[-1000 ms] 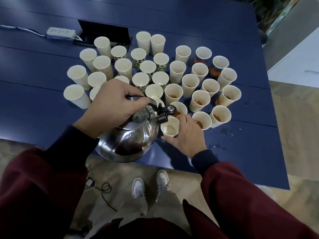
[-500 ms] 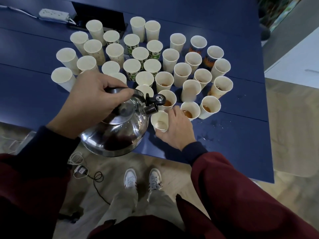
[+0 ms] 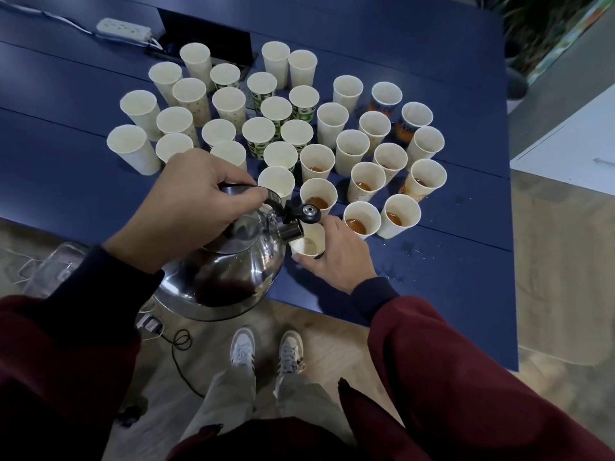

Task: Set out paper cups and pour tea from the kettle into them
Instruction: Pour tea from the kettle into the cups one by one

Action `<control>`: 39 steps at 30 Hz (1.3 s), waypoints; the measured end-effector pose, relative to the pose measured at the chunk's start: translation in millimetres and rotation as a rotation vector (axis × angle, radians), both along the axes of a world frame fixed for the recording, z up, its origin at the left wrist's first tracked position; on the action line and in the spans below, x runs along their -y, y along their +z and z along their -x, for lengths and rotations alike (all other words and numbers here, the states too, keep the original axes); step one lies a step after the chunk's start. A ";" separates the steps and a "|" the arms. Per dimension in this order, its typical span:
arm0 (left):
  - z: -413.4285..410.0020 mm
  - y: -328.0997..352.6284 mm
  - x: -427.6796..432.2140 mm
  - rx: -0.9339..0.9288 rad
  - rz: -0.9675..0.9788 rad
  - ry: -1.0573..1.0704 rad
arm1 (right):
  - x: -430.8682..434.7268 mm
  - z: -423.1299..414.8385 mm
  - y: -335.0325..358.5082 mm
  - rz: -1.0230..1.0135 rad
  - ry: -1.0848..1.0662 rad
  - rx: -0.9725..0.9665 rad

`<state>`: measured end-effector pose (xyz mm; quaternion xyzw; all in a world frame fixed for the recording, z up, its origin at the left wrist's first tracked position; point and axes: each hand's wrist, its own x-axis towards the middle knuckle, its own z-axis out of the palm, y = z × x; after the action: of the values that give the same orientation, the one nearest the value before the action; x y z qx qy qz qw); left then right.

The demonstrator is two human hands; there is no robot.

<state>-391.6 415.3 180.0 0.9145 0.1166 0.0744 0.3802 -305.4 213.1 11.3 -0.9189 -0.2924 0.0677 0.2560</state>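
Blue table [image 3: 382,38]: thirty-five paper cups [image 3: 332,123], one kettle [image 3: 233,274]

Table [image 3: 66,181]: navy blue. Cups [image 3: 128,144]: cream, some with a green-and-black print, two orange-and-dark, others finely dotted. Tea [image 3: 316,202]: amber. Kettle [image 3: 239,277]: polished silver — black knob. Sleeves [image 3: 449,361]: maroon, navy cuffs. Shoes [image 3: 243,347]: white-grey, dark stripes. Trousers [image 3: 229,394]: beige. Floor [image 3: 549,261]: pale wood. Power strip [image 3: 123,28]: white.

Left sleeve [image 3: 50,361], right sleeve [image 3: 459,377] maroon, loose, thick. Dark navy cuffs [image 3: 372,294] snug at my wrists. My left hand [image 3: 186,207], right hand [image 3: 336,251] bare. Below: beige-grey trousers [image 3: 233,400], pale sneakers [image 3: 243,344], dark side stripes, white laces.
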 end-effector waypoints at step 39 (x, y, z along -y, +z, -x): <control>-20.1 17.6 4.8 0.019 -0.190 -0.050 | -0.8 -9.9 3.8 0.021 0.003 0.041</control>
<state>-371.5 410.4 197.7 0.9483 0.0827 0.0845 0.2946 -295.4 213.8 15.1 -0.9223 -0.2982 0.0524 0.2401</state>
